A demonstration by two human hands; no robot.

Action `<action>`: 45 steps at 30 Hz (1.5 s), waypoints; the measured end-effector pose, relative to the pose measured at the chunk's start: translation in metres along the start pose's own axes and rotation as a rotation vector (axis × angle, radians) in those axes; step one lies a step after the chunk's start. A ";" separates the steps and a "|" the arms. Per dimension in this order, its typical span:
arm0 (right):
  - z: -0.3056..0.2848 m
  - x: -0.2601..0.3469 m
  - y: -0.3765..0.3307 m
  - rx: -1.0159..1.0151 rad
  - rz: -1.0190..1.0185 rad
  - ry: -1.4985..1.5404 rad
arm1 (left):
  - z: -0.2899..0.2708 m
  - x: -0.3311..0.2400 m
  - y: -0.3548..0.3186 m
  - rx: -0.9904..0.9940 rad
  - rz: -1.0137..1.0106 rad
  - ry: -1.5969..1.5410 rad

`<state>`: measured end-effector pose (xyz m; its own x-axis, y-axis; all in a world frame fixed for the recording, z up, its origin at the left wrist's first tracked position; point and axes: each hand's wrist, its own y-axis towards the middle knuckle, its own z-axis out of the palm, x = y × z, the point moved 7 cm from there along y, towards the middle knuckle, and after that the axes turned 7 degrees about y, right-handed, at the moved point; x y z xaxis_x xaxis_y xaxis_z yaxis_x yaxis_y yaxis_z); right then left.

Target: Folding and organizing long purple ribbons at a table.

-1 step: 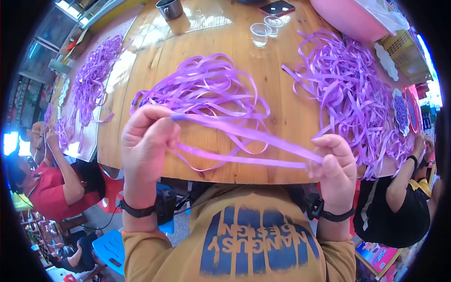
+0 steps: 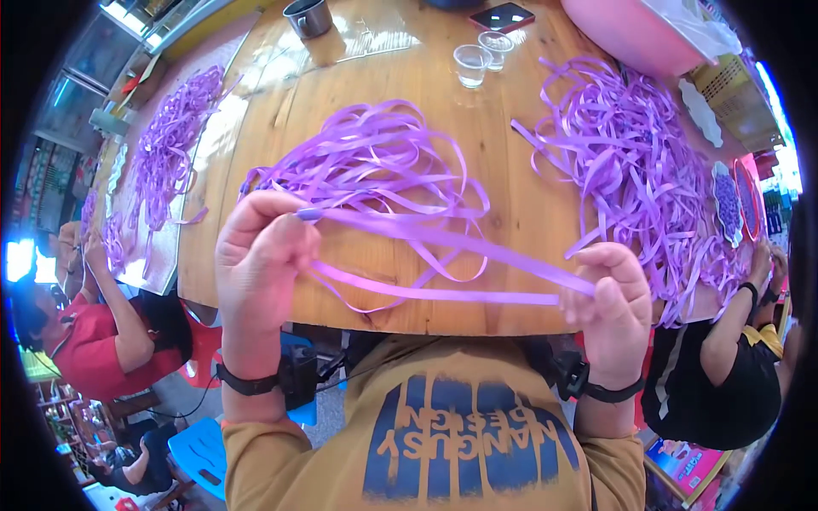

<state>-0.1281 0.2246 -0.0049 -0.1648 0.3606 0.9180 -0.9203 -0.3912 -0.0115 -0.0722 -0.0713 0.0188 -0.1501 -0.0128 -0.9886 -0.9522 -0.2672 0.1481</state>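
A flat purple ribbon (image 2: 477, 243) stretches in two strands between my hands, above the front of the wooden table. My left hand (image 2: 266, 243) pinches it with thumb and index finger, right beside a darker purple stretch. At the other end, my right hand (image 2: 609, 298) grips the ribbon between thumb and fingers; its fingertips are slightly blurred. The lower strand runs from below my left hand toward my right fingers. Just beyond the hands lies a loose heap of similar purple ribbons (image 2: 366, 153), spread in loops on the table.
A larger ribbon tangle (image 2: 630, 162) covers the right side; another (image 2: 175, 132) lies far left. Two clear cups (image 2: 471, 66), a phone (image 2: 503, 17), a metal mug (image 2: 308, 17) and a pink basin (image 2: 626, 34) stand at the back. Co-workers sit left and right.
My hands have drifted slightly apart, the left a little leftward and the right a little rightward, with the ribbon still held between them. The ribbon heaps look the same.
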 end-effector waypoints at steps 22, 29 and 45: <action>-0.020 0.000 -0.006 -0.032 -0.076 0.037 | -0.091 0.015 0.033 -0.226 -0.063 0.749; -0.069 -0.028 -0.038 -0.229 0.126 -0.065 | -0.014 0.018 -0.001 0.453 -0.099 1.247; -0.082 -0.040 -0.048 -0.201 0.177 -0.041 | 0.029 0.030 0.047 0.298 0.057 1.533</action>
<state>-0.1063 0.2988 -0.0740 -0.3190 0.2655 0.9098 -0.9309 -0.2678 -0.2482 -0.1287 -0.0567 -0.0031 0.0407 -0.9985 -0.0378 -0.9992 -0.0407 0.0013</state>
